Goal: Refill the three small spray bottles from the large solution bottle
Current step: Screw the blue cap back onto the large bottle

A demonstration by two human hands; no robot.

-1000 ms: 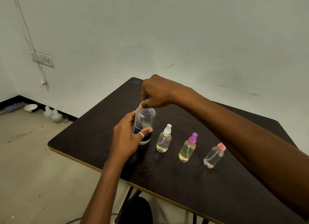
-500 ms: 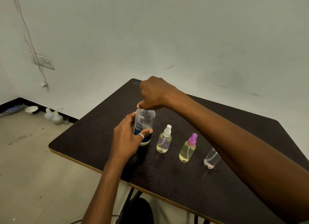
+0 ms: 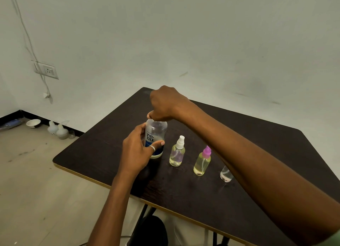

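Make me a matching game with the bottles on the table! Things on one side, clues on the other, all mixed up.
Things:
1. large solution bottle
2. spray bottle nearest it
3. middle spray bottle
4. far spray bottle

Clues:
A. purple top
B. partly hidden behind the right forearm
C. gripped by the left hand, with the right hand on its top
D. white top

Pairs: 1-C, 2-D, 3-A, 4-B.

your left hand [image 3: 137, 154] wraps large bottle [image 3: 156, 133] from near side, ringed thumb across front, fingers curled round left side. right hand [image 3: 165, 104] bunched over bottle top, fingers curled down on it, knuckles up. right forearm reaches in from lower right, left forearm from bottom edge.
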